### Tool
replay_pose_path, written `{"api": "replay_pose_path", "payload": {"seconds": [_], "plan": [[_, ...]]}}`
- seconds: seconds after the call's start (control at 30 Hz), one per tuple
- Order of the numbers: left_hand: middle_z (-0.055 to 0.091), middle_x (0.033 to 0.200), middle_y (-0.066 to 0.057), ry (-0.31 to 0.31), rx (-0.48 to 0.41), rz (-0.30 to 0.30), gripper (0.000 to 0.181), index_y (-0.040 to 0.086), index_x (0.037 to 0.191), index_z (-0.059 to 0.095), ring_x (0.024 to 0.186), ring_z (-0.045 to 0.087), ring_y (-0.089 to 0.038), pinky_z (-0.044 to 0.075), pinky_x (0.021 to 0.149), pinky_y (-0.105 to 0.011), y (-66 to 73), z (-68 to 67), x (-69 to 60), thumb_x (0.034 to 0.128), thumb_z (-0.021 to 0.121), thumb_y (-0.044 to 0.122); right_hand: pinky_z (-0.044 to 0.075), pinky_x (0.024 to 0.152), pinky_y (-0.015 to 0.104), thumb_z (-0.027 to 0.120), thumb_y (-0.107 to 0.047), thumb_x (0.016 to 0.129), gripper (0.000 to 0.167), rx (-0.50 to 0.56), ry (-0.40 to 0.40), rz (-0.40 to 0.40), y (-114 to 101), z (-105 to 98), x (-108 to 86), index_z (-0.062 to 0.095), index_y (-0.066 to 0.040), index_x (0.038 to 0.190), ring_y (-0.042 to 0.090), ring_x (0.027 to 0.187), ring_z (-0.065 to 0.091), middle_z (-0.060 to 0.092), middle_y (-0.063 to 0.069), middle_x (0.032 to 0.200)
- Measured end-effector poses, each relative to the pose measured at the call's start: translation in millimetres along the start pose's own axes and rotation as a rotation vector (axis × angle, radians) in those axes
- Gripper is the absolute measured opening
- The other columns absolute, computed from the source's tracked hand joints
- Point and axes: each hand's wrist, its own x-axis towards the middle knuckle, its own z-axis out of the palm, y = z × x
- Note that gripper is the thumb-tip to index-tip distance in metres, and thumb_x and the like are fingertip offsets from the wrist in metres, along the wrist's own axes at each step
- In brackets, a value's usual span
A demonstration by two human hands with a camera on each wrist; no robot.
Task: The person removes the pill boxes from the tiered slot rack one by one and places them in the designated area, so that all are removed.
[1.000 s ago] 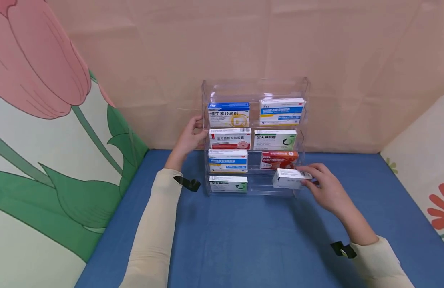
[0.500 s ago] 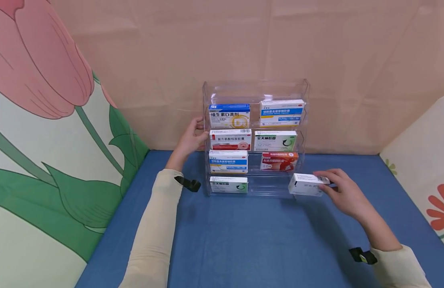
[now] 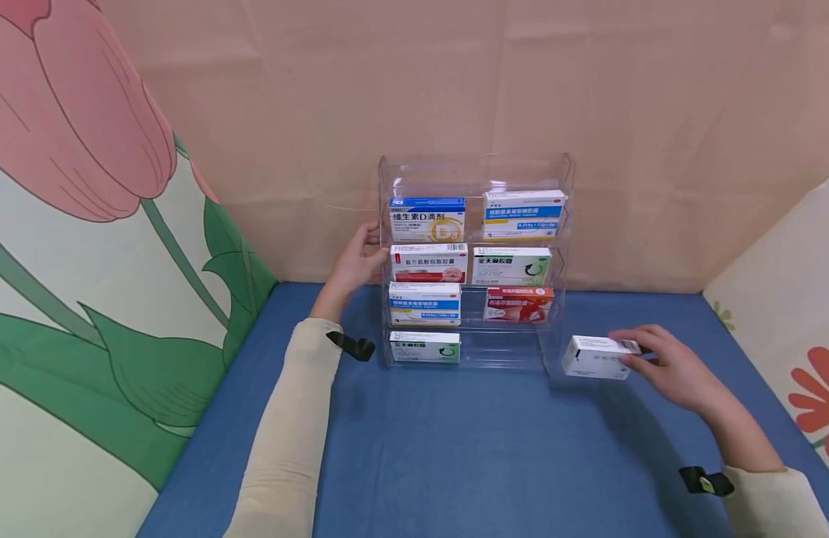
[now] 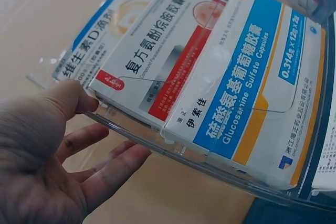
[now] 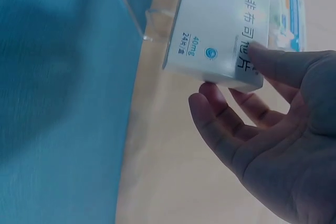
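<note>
A clear plastic display rack stands upright with medicine boxes on its tiers. My left hand holds the rack's left side; in the left wrist view the thumb lies on the rim and the other fingers spread below it. My right hand pinches one end of a white medicine box, in the air to the right of the rack. In the right wrist view, the thumb presses the printed face of that box and other fingers are under it. The bottom tier holds a green-and-white box at its left.
Higher tiers hold a vitamin D box, blue-and-white glucosamine boxes, a red-and-white box, another green-and-white box and a red box. A blue cloth covers the table. Behind rises a plain tan backdrop.
My right hand has carried the white box from in front of the bottom tier's right end out to the right and slightly nearer. My left hand has stayed at the rack's side.
</note>
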Motion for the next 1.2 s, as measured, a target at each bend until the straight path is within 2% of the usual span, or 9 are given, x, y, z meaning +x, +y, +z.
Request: {"api": "replay_pose_path", "payload": {"seconds": [0.13, 0.23, 0.47, 0.6, 0.87, 0.97, 1.1, 1.2], "plan": [[0.048, 0.143, -0.012, 0.009, -0.001, -0.001, 0.058, 0.026, 0.154, 0.038, 0.12, 0.057, -0.035, 0.059, 0.086, -0.053, -1.3, 0.3, 0.2, 0.102, 0.061, 0.017, 0.05, 0.07, 0.028, 0.067, -0.012, 0.098, 0.036, 0.006, -0.03, 0.016, 10, -3, -1.3, 0.064, -0.006, 0.133, 0.037, 0.102, 0.057, 0.054, 0.021, 0.126], [0.049, 0.144, -0.013, 0.018, -0.006, 0.0, 0.058, 0.025, 0.154, 0.039, 0.121, 0.058, -0.035, 0.059, 0.086, -0.053, -1.4, 0.6, -0.6, 0.1017, 0.061, 0.017, 0.049, 0.072, 0.027, 0.065, -0.014, 0.099, 0.035, 0.027, -0.066, 0.037, 19, -4, -1.5, 0.063, -0.006, 0.133, 0.035, 0.103, 0.055, 0.054, 0.021, 0.126], [0.051, 0.145, -0.014, 0.035, -0.014, -0.002, 0.058, 0.025, 0.155, 0.041, 0.123, 0.058, -0.036, 0.058, 0.088, -0.054, 0.1, 1.2, -2.3, 0.1013, 0.062, 0.017, 0.049, 0.082, 0.043, 0.059, -0.024, 0.103, 0.038, 0.097, -0.205, 0.129, 40, -1, 1.8, 0.06, -0.009, 0.138, 0.037, 0.11, 0.052, 0.05, 0.022, 0.133], [0.05, 0.146, -0.014, 0.037, -0.024, -0.024, 0.06, 0.024, 0.156, 0.04, 0.126, 0.056, -0.036, 0.058, 0.088, -0.055, -0.7, 0.8, -3.4, 0.1011, 0.063, 0.018, 0.049, 0.083, 0.044, 0.056, -0.033, 0.105, 0.043, 0.117, -0.274, 0.175, 52, 3, 6.1, 0.059, -0.01, 0.141, 0.037, 0.111, 0.051, 0.049, 0.022, 0.133], [0.05, 0.147, -0.012, 0.038, -0.029, -0.027, 0.062, 0.024, 0.157, 0.038, 0.126, 0.056, -0.035, 0.06, 0.084, -0.052, -2.5, 1.8, -3.8, 0.1011, 0.063, 0.019, 0.051, 0.085, 0.044, 0.058, -0.034, 0.103, 0.045, 0.119, -0.313, 0.168, 65, 12, 17.4, 0.059, -0.008, 0.14, 0.037, 0.112, 0.051, 0.051, 0.023, 0.135], [0.051, 0.146, -0.013, 0.034, -0.041, -0.02, 0.061, 0.024, 0.158, 0.038, 0.125, 0.057, -0.035, 0.06, 0.084, -0.052, -3.3, 1.5, -4.4, 0.1016, 0.062, 0.018, 0.052, 0.087, 0.05, 0.058, -0.036, 0.103, 0.047, 0.125, -0.323, 0.164, 68, 16, 22.6, 0.059, -0.007, 0.14, 0.039, 0.114, 0.05, 0.05, 0.026, 0.136], [0.052, 0.146, -0.014, 0.022, -0.065, -0.014, 0.061, 0.023, 0.158, 0.038, 0.123, 0.059, -0.036, 0.059, 0.085, -0.054, -2.6, 1.2, -4.8, 0.1018, 0.062, 0.018, 0.049, 0.093, 0.06, 0.056, -0.039, 0.103, 0.049, 0.146, -0.32, 0.2, 69, 21, 28.3, 0.058, -0.008, 0.141, 0.043, 0.12, 0.047, 0.047, 0.029, 0.142], [0.051, 0.146, -0.013, 0.02, -0.067, -0.019, 0.062, 0.023, 0.158, 0.038, 0.123, 0.059, -0.037, 0.058, 0.086, -0.055, 0.2, 1.6, -5.6, 0.1016, 0.062, 0.018, 0.047, 0.094, 0.064, 0.054, -0.043, 0.104, 0.052, 0.152, -0.312, 0.232, 72, 24, 31.4, 0.057, -0.008, 0.142, 0.045, 0.122, 0.047, 0.045, 0.031, 0.144]]}}
